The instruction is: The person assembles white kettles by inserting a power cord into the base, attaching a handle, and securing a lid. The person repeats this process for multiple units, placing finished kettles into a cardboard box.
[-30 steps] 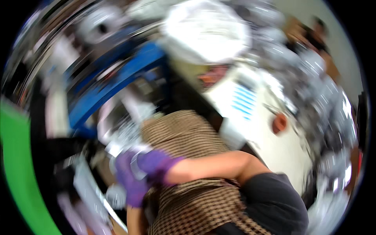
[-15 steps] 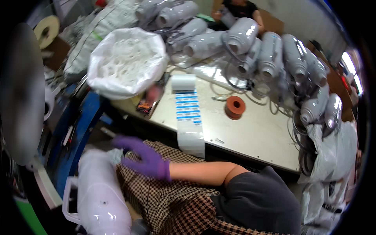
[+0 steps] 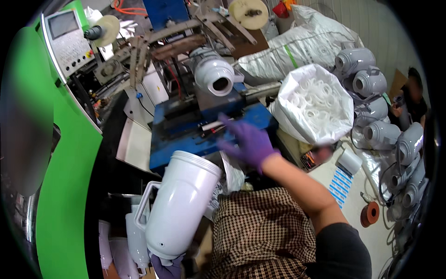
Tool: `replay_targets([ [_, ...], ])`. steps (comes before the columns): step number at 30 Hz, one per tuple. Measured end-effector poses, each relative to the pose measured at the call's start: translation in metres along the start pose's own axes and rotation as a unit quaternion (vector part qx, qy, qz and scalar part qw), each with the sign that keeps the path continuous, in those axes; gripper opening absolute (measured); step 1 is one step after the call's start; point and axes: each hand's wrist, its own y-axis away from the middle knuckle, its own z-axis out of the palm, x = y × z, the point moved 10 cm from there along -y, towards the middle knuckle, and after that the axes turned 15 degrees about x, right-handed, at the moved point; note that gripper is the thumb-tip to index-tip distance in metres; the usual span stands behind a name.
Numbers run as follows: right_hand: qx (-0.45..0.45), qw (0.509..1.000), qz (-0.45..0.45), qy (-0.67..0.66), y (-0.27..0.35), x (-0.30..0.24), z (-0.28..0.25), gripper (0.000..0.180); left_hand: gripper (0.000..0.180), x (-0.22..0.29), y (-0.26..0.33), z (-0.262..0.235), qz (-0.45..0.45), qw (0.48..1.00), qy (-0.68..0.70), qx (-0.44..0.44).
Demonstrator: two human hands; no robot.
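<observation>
White plastic jug (image 3: 182,204) tilted, handle to the left, beside the checked apron (image 3: 265,223). Left hand (image 3: 168,266), purple-gloved, grips its base; fingers mostly hidden. Right hand (image 3: 248,142) blurred, fingers spread, over the blue machine bed (image 3: 172,139). I see a grey jug (image 3: 209,72) farther back, white sack (image 3: 289,118) right of it.

**Pale rings (image 3: 320,104) outnumbered all else**

Two purple-gloved hands, the left hand (image 3: 167,267) and the right hand (image 3: 251,145), appeared with one white jug (image 3: 183,207). At least three pale vessels (image 3: 137,239) stood at lower left; at least six grey jugs (image 3: 383,135) crowded the right, with one grey jug (image 3: 209,69) apart. Also counted: two white sacks (image 3: 292,123), two reels (image 3: 248,13), one label roll (image 3: 350,162), one red-brown spool (image 3: 370,214), one control panel (image 3: 67,44) and one other person (image 3: 413,103). The rings were too many to number.
</observation>
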Motion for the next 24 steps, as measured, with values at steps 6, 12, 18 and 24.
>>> replay_targets([
  [6,0.066,0.981,0.048,0.176,-0.098,0.115,0.033,0.044,0.063,0.005,-0.05,0.035,0.098,0.995,0.031,0.015],
  [12,0.262,0.941,-0.199,0.079,0.133,-0.015,-0.139,0.039,0.052,0.074,-0.072,0.115,0.382,0.907,-0.18,0.002],
  [18,0.255,0.89,0.317,-0.207,0.24,0.042,-0.284,0.052,0.045,0.017,-0.061,0.361,0.667,0.61,-0.387,-0.182],
  [24,-0.008,0.966,0.049,-0.253,0.197,0.026,-0.233,0.041,0.037,-0.105,-0.082,0.547,0.766,0.342,-0.513,-0.182],
])
